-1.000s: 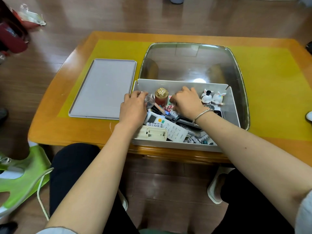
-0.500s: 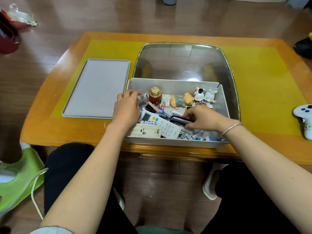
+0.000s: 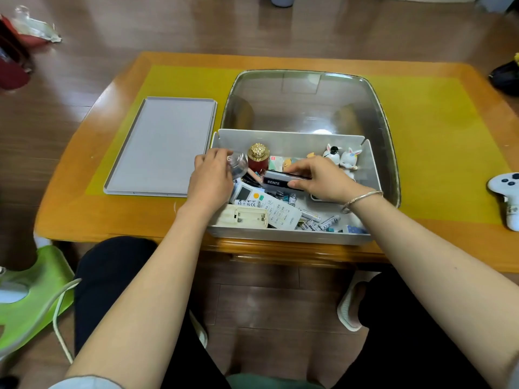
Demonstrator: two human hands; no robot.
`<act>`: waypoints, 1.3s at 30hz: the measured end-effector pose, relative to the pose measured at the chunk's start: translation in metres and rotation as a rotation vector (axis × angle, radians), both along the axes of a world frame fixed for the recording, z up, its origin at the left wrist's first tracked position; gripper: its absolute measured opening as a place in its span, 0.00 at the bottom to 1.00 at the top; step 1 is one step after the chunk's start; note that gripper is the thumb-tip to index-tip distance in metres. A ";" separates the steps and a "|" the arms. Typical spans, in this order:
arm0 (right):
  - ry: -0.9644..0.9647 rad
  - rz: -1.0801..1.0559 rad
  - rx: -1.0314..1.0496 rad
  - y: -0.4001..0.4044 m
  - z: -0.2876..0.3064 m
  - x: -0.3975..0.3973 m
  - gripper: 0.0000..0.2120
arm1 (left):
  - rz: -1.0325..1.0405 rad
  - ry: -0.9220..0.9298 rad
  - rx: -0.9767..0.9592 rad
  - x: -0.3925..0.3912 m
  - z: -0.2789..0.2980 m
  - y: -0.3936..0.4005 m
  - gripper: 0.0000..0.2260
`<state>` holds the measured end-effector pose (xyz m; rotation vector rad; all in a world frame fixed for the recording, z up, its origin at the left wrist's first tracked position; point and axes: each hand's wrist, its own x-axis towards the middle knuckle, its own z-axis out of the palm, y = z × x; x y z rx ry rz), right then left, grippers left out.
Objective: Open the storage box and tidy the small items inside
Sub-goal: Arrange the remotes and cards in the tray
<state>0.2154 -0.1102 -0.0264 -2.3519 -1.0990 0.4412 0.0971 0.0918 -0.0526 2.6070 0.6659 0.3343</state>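
The wooden table (image 3: 84, 209) with its yellow mat (image 3: 438, 153) spreads in front of my knees. A big glossy metal tray (image 3: 309, 108) sits at its middle, and the grey storage box (image 3: 289, 237) stands open at the table's near edge, its far end overlapping that tray. The box's flat grey lid (image 3: 163, 144) lies on the mat just left of the box. A white game controller (image 3: 505, 197) rests far to the right, well apart from the box.

Both my hands are inside the box. My left hand (image 3: 209, 181) is at its left wall, fingers curled round a small clear plastic piece (image 3: 238, 165). My right hand (image 3: 323, 178), bracelet at the wrist, pinches a slim black-and-silver device (image 3: 276, 182) lifted above the clutter near the box's middle.

Below my hands lie a white remote control (image 3: 269, 206), a cream battery holder (image 3: 247, 217) against the near wall, and loose batteries (image 3: 325, 222). Against the far wall stand a red bottle with a gold cap (image 3: 257, 158) and two white rabbit figurines (image 3: 341, 157).
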 end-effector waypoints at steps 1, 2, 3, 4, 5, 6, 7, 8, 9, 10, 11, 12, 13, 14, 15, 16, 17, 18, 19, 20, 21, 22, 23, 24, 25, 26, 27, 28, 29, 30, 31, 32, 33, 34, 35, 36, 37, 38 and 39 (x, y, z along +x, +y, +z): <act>0.018 -0.023 0.046 0.008 0.000 -0.004 0.14 | -0.003 0.002 0.003 0.000 0.000 0.000 0.17; 0.030 -0.043 0.076 0.014 0.001 -0.007 0.15 | -0.007 0.006 0.006 0.000 0.000 0.000 0.17; 0.038 -0.054 0.091 0.019 0.003 -0.008 0.16 | -0.007 0.010 0.007 0.000 0.000 0.000 0.16; 0.044 -0.056 0.096 0.021 0.005 -0.007 0.16 | -0.003 0.012 0.008 0.000 0.000 0.000 0.16; 0.049 -0.058 0.090 0.020 0.007 -0.006 0.17 | -0.001 0.013 0.007 0.000 0.000 0.001 0.16; 0.047 -0.059 0.075 0.016 0.011 -0.003 0.17 | 0.001 0.011 0.008 0.000 -0.001 0.001 0.16; 0.038 -0.055 0.048 0.008 0.015 0.000 0.16 | 0.001 0.007 0.009 0.000 -0.001 0.001 0.16; 0.023 -0.039 0.001 -0.002 0.020 0.003 0.15 | 0.000 0.002 0.009 0.000 -0.001 0.001 0.16; 0.001 -0.011 -0.078 -0.013 0.024 0.005 0.13 | -0.002 -0.003 0.009 0.000 -0.002 0.002 0.16; -0.025 0.017 -0.190 -0.024 0.028 0.005 0.13 | -0.002 -0.005 0.009 0.000 -0.002 0.002 0.16; -0.047 0.040 -0.324 -0.035 0.030 0.004 0.14 | -0.001 -0.005 0.006 0.000 -0.002 0.002 0.16; -0.045 0.055 -0.464 -0.043 0.032 0.003 0.15 | 0.002 -0.006 0.004 0.000 -0.002 0.002 0.16; -0.014 0.064 -0.593 -0.049 0.032 0.000 0.16 | 0.004 -0.006 0.002 0.000 -0.002 0.002 0.16; 0.020 0.068 -0.716 -0.052 0.031 -0.003 0.18 | 0.003 -0.007 0.002 0.000 -0.002 0.002 0.15; 0.026 0.079 -0.824 -0.053 0.029 -0.007 0.19 | 0.000 -0.008 0.002 0.000 -0.001 0.001 0.15; 0.006 0.092 -0.903 -0.052 0.026 -0.009 0.19 | -0.002 -0.007 0.004 0.000 -0.001 0.001 0.15; -0.023 0.100 -0.947 -0.051 0.023 -0.011 0.20 | -0.004 -0.005 0.006 -0.001 0.000 0.001 0.14; -0.043 0.102 -0.966 -0.049 0.020 -0.012 0.20 | -0.004 -0.001 0.008 -0.001 0.000 0.001 0.14; -0.048 0.101 -0.969 -0.048 0.018 -0.013 0.21 | -0.005 0.003 0.006 -0.001 0.001 0.001 0.13; -0.045 0.106 -0.958 -0.047 0.015 -0.014 0.20 | -0.004 0.006 0.002 -0.001 0.001 0.001 0.13; -0.038 0.115 -0.936 -0.048 0.013 -0.015 0.18 | -0.003 0.007 -0.003 -0.001 0.001 0.000 0.13; -0.030 0.122 -0.899 -0.049 0.010 -0.015 0.15 | -0.001 0.007 -0.008 -0.001 0.002 0.000 0.13; -0.027 0.126 -0.845 -0.051 0.007 -0.015 0.13 | 0.001 0.007 -0.010 -0.001 0.002 0.000 0.13; -0.032 0.125 -0.774 -0.053 0.003 -0.015 0.10 | 0.001 0.007 -0.012 -0.001 0.002 0.000 0.13; -0.040 0.114 -0.693 -0.054 0.000 -0.015 0.08 | 0.001 0.007 -0.015 -0.001 0.001 0.000 0.13; -0.042 0.096 -0.605 -0.054 -0.003 -0.015 0.06 | 0.002 0.006 -0.020 -0.001 0.002 0.001 0.13; -0.037 0.073 -0.525 -0.053 -0.005 -0.014 0.05 | 0.004 0.005 -0.026 0.000 0.002 0.001 0.13; -0.026 0.053 -0.462 -0.050 -0.008 -0.014 0.06 | 0.006 0.005 -0.030 0.000 0.002 0.001 0.13; -0.004 0.038 -0.413 -0.047 -0.009 -0.015 0.06 | 0.007 0.003 -0.032 0.000 0.002 0.001 0.13; 0.024 0.032 -0.374 -0.043 -0.010 -0.015 0.06 | 0.006 0.002 -0.034 0.000 0.001 0.001 0.13; 0.048 0.039 -0.346 -0.040 -0.011 -0.016 0.07 | 0.005 0.001 -0.035 0.000 0.001 0.001 0.13; 0.064 0.046 -0.321 -0.038 -0.011 -0.016 0.07 | 0.003 0.001 -0.034 0.000 0.001 0.001 0.13; 0.074 0.044 -0.291 -0.037 -0.010 -0.016 0.06 | 0.003 0.000 -0.032 0.000 0.001 0.001 0.13; 0.078 0.027 -0.242 -0.036 -0.008 -0.016 0.06 | 0.004 -0.001 -0.030 0.000 0.001 0.001 0.13; 0.079 -0.002 -0.172 -0.035 -0.005 -0.016 0.05 | 0.004 -0.002 -0.030 0.000 0.000 0.001 0.12; 0.081 -0.039 -0.089 -0.033 -0.002 -0.015 0.05 | 0.004 -0.002 -0.031 0.000 0.000 0.001 0.12; 0.086 -0.080 -0.006 -0.029 0.003 -0.015 0.05 | 0.006 -0.002 -0.029 0.000 0.001 0.001 0.12; 0.105 -0.123 0.074 -0.025 0.007 -0.015 0.06 | 0.009 -0.001 -0.027 0.000 0.001 0.001 0.12; 0.144 -0.165 0.154 -0.019 0.010 -0.015 0.07 | 0.010 0.000 -0.027 0.000 0.001 0.001 0.12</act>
